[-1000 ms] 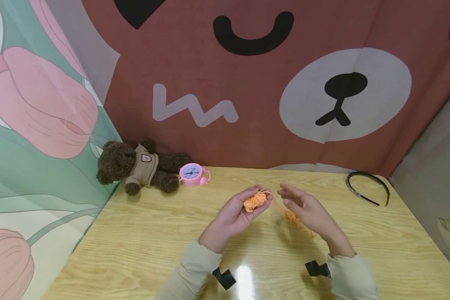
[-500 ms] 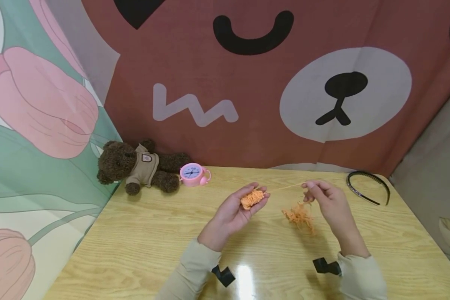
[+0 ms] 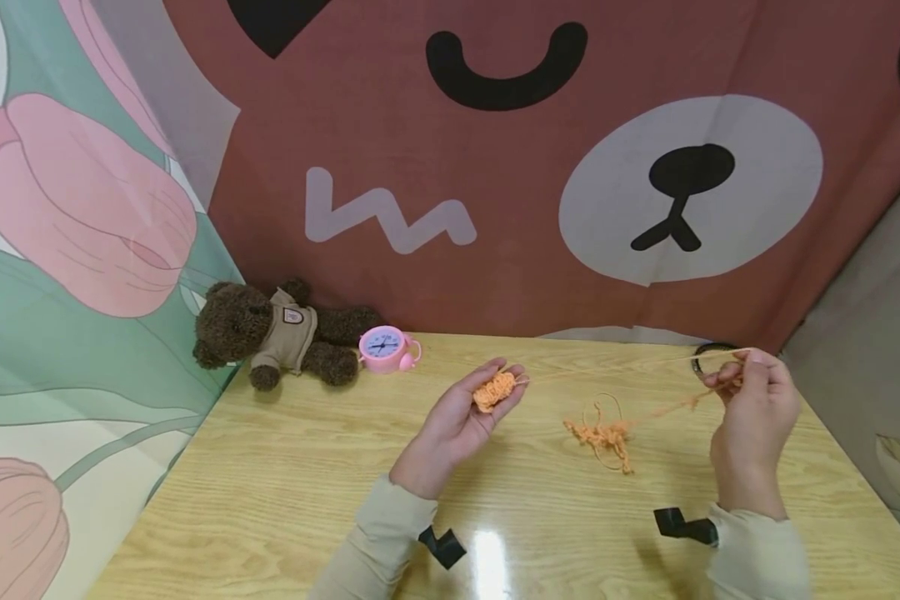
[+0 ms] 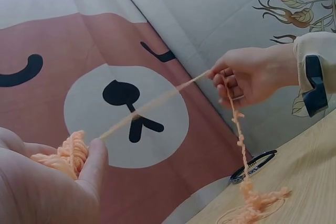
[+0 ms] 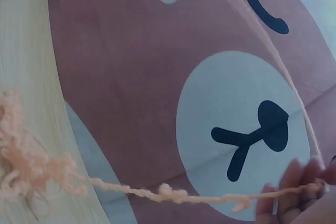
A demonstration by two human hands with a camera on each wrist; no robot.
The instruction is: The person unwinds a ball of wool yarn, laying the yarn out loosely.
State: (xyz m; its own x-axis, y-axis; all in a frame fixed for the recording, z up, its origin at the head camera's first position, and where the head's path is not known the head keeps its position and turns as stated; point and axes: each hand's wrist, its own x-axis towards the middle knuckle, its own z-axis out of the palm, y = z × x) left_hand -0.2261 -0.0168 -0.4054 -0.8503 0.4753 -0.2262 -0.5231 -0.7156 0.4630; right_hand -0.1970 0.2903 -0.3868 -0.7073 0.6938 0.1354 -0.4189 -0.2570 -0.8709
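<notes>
A small wound bundle of orange yarn (image 3: 494, 391) lies in my left hand (image 3: 453, 425), gripped between thumb and fingers. From it a strand runs taut to the right, seen well in the left wrist view. My right hand (image 3: 753, 425) pinches that strand between thumb and fingertips, out at the right side of the table. A second, knobbly length hangs from the right hand down to a loose tangle of orange yarn (image 3: 600, 435) on the table between the hands. In the right wrist view the tangle (image 5: 21, 156) shows at the left edge.
A black headband (image 4: 254, 166) lies behind the right hand, partly hidden in the head view. On the back left of the wooden table (image 3: 270, 500) are a brown teddy bear (image 3: 285, 333) and a pink alarm clock (image 3: 384, 348). A printed bear curtain (image 3: 510, 208) hangs behind.
My right hand has moved far to the right, drawing the strand out long between the hands and lifting yarn from the tangle. The left hand has shifted slightly left.
</notes>
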